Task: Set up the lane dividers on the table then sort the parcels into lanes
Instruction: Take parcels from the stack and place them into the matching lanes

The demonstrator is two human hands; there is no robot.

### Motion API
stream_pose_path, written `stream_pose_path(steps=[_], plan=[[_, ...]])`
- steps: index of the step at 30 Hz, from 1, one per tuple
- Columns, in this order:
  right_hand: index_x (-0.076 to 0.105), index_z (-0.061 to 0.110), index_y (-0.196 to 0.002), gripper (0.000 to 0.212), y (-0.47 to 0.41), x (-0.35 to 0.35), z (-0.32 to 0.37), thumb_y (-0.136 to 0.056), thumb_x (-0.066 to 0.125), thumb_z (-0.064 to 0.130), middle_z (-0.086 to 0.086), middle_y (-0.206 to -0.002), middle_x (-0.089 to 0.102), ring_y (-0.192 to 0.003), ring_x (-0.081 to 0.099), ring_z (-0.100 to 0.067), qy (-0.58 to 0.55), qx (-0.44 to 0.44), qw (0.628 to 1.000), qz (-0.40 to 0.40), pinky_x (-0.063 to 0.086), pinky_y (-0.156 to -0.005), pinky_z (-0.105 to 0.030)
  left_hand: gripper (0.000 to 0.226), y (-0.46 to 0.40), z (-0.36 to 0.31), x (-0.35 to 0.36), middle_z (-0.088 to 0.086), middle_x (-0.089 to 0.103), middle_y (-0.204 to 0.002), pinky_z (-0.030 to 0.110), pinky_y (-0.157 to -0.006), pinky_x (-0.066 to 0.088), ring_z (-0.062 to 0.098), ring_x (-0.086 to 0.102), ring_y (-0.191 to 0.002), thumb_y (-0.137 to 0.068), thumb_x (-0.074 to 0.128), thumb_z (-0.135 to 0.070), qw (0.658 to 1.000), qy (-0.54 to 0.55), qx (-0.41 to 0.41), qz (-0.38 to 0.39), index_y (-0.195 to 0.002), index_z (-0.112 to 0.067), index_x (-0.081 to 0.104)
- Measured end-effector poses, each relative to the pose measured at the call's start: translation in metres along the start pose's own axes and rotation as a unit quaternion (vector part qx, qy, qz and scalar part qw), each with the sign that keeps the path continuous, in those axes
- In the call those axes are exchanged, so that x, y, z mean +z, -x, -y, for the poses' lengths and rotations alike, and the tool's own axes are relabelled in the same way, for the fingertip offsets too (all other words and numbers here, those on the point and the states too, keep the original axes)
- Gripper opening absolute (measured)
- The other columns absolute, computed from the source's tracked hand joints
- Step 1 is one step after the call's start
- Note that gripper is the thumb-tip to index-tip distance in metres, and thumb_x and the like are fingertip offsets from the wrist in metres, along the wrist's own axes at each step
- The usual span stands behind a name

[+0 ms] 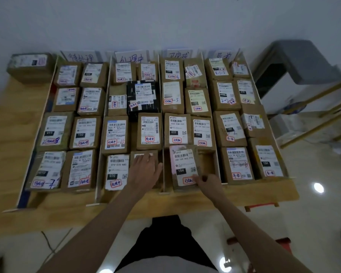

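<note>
Parcels fill four divider lanes on table (12,123). Left hand (144,172), fingers straight, presses flat on brown parcel (144,154) at 6 o'clock, second lane. Right hand (207,182) pinches near corner of pink-labelled parcel (183,166), third lane, just across divider (162,174).

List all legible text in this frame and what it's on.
"070-070-A80" and "070": parcel beside the left hand.
"15H-159 A03 210" and "15H": parcel pinched by the right hand.
"032-038-E01" and "032": parcel behind it.
"150": parcel in the first lane.
Handwritten lane signs and red stamps: too blurred to read reliably. Remaining labels: too small.
</note>
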State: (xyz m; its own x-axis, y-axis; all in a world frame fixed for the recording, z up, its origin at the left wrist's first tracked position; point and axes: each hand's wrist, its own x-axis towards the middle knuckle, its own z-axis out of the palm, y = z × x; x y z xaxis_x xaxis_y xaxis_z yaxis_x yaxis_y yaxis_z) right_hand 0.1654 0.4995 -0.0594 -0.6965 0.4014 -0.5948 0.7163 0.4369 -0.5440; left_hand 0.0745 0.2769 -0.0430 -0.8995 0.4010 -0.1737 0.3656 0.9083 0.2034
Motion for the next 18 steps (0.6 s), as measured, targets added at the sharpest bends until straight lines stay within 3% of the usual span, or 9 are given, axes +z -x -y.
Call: stream_pose_path(steps=[2,7,10,15,18], plan=[[0.055,0.011,-0.064,0.043,-0.003,0.002,0.001,-0.094,0.06,0.041,0.001,-0.059,0.053,-0.058,0.053,-0.016,-0.005,0.0,1.0,0.008,0.041,-0.057,-0.028,0.046,-0.001,0.002,0.004,0.011,0.062,-0.121,0.04,-0.099,0.047,0.027,0.059,-0.111,-0.1,0.039,-0.043,1.0,0.007,-0.01,0.003,-0.119,-0.008,0.063],[0.064,0.006,-0.097,0.037,-0.008,0.012,-0.004,-0.095,0.06,0.042,-0.004,-0.09,0.07,-0.084,0.065,-0.019,-0.028,0.003,0.999,0.026,0.055,-0.072,-0.034,0.048,0.004,-0.002,0.011,0.01,0.058,-0.128,0.039,-0.105,0.041,0.026,0.053,-0.119,-0.101,0.037,-0.043,0.999,0.014,-0.039,0.019,-0.127,-0.009,0.057],[0.064,0.004,-0.1,0.038,-0.013,0.017,-0.006,-0.095,0.058,0.042,-0.003,-0.088,0.068,-0.077,0.062,-0.015,-0.02,0.003,0.999,0.036,0.049,-0.063,-0.026,0.048,0.005,-0.003,0.012,0.008,0.054,-0.132,0.039,-0.109,0.038,0.024,0.05,-0.123,-0.101,0.034,-0.043,0.998,0.019,-0.048,0.031,-0.13,-0.011,0.054],[0.066,0.004,-0.098,0.038,-0.021,0.026,-0.007,-0.097,0.056,0.041,-0.006,-0.095,0.071,-0.084,0.067,-0.02,0.03,-0.019,0.998,0.052,0.058,-0.074,-0.036,0.047,0.007,0.0,0.013,0.008,0.053,-0.133,0.039,-0.109,0.036,0.025,0.048,-0.124,-0.101,0.037,-0.042,0.997,0.033,-0.067,0.027,-0.132,-0.009,0.052],[0.067,0.003,-0.097,0.04,-0.024,0.031,-0.005,-0.097,0.055,0.04,-0.007,-0.094,0.071,-0.078,0.064,-0.019,0.058,-0.028,0.997,0.046,0.053,-0.065,-0.031,0.048,0.008,0.002,0.013,0.008,0.051,-0.135,0.038,-0.11,0.035,0.025,0.047,-0.125,-0.101,0.037,-0.043,0.996,0.034,-0.075,0.038,-0.134,-0.01,0.05]])
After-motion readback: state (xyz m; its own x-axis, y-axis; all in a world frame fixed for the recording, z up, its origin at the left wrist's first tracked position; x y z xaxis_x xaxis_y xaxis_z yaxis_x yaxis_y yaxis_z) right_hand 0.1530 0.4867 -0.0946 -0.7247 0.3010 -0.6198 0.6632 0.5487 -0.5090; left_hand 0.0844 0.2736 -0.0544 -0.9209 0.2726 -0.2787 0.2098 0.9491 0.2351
